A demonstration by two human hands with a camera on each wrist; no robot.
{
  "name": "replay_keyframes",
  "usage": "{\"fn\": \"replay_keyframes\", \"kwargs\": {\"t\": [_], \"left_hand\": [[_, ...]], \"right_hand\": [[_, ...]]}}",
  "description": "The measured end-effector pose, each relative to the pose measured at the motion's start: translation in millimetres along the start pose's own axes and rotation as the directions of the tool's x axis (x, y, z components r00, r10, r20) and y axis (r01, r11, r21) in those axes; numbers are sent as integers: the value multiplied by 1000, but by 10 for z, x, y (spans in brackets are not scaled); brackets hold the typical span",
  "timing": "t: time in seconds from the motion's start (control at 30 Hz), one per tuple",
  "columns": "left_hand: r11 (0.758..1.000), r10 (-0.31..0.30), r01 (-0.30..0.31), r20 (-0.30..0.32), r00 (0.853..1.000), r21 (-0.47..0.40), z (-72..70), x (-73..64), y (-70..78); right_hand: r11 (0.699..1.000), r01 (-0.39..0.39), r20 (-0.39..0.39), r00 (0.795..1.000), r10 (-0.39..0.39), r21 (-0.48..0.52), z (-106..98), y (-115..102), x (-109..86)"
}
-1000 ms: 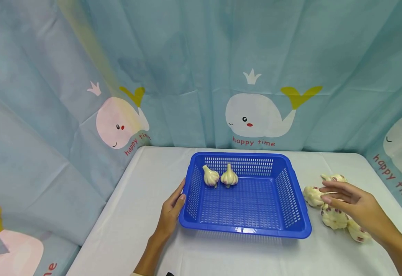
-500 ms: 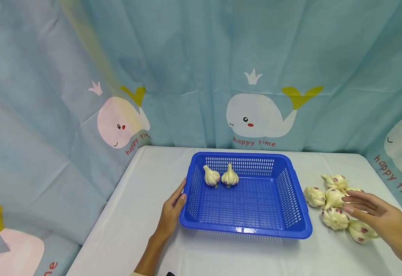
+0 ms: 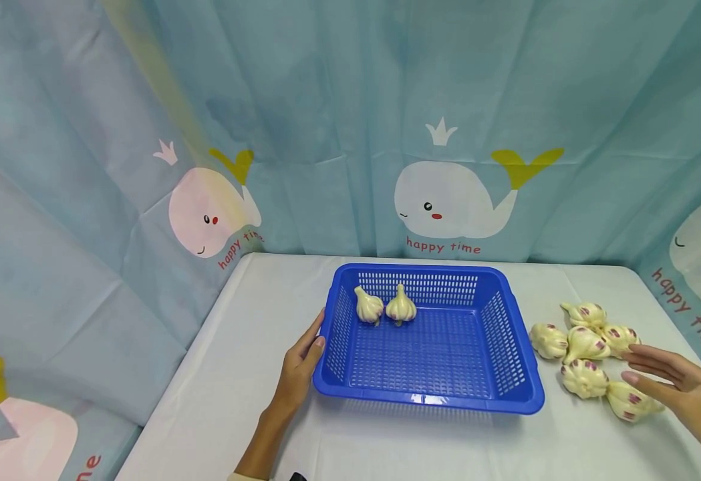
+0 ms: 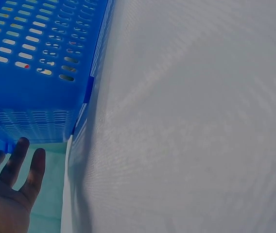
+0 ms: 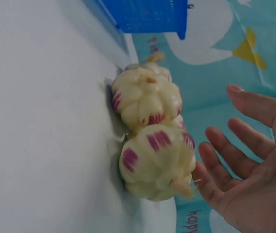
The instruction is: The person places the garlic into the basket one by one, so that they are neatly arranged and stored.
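Observation:
A blue plastic basket [image 3: 425, 404] with slotted sides stands on the white table. Two garlic bulbs [image 3: 401, 307] sit in its back left corner. My left hand [image 3: 295, 374] holds the basket's left rim with thumb and index finger; in the left wrist view two other fingers [image 4: 33, 177] extend freely below the rim. Right of the basket lies a group of several white garlic bulbs with purple marks, one nearest the front being a garlic bulb [image 3: 627, 401]. My right hand [image 3: 681, 394] hovers at the group's right side, fingers relaxed and spread, holding nothing.
The white-covered table [image 3: 218, 387] runs around the basket. A blue curtain [image 3: 326, 133] printed with whales hangs behind the table and along both sides.
My right hand has moved right and towards the front, away from over the garlic group, uncovering more bulbs. The left hand and the basket have stayed in place.

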State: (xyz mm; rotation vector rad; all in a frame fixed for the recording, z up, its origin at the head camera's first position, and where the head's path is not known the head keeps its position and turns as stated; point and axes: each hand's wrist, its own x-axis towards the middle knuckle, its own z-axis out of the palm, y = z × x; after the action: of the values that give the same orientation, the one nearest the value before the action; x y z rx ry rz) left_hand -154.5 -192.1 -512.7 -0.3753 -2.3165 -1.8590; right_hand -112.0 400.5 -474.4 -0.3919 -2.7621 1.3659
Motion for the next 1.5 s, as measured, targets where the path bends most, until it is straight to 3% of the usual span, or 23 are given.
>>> {"fn": "replay_keyframes", "kwargs": {"t": [0.2,0.5,0.73,0.93,1.2,1.5], "left_hand": [[1000,-1,1,1,1000,-8,-2,5,0],[1000,0,0,-5,1000,6,3,4,-13],[1000,6,-6,-3,1000,5,-3,7,-9],[1000,15,-15,-1,1000,1,-2,11,-13],[1000,15,-15,-4,1000,14,0,13,-13],[1000,-2,2,-11,1000,16,2,2,-18]], "right_hand": [[999,-54,37,998,54,4,-26,134,-14],[1000,-2,-18,1000,2,-8,-59,290,-30],[998,-42,-35,999,40,-55,-46,365,4],[991,-125,-12,992,125,-47,-27,430,59],[964,-261,-2,965,261,-51,2,511,100],[937,-334,73,937,342,-103,-48,544,120]]}}
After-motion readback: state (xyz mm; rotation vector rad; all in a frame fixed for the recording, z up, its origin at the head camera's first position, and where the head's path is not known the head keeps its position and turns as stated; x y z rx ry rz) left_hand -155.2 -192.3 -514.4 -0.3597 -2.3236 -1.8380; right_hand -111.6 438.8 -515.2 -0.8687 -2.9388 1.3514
